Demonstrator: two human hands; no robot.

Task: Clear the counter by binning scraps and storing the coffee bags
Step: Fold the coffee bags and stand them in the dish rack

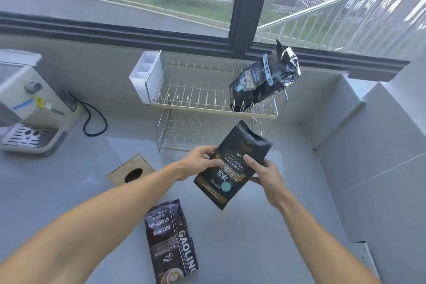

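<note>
Both hands hold a sealed black foil coffee bag with gold lettering and a teal dot [232,163] in the air above the middle of the grey stone desk [265,249], just in front of the rack. The left hand [199,161] has its fingers curled round the bag's left edge, and the right hand [265,173] pinches the right edge, thumb on the printed face. The step in hand looks like storing the coffee bags. A crumpled, opened black bag shut with a pale blue clip [265,78] already leans in the right end of the white two-tier wire dish rack [196,90] at the desk's back edge, so the held bag probably goes up beside it, which calls for lifting it over the rack's front rail. A dark brown printed coffee bag [171,240] lies flat near the desk's front edge, untouched. A white coffee machine [30,104] stands at the left edge.
</note>
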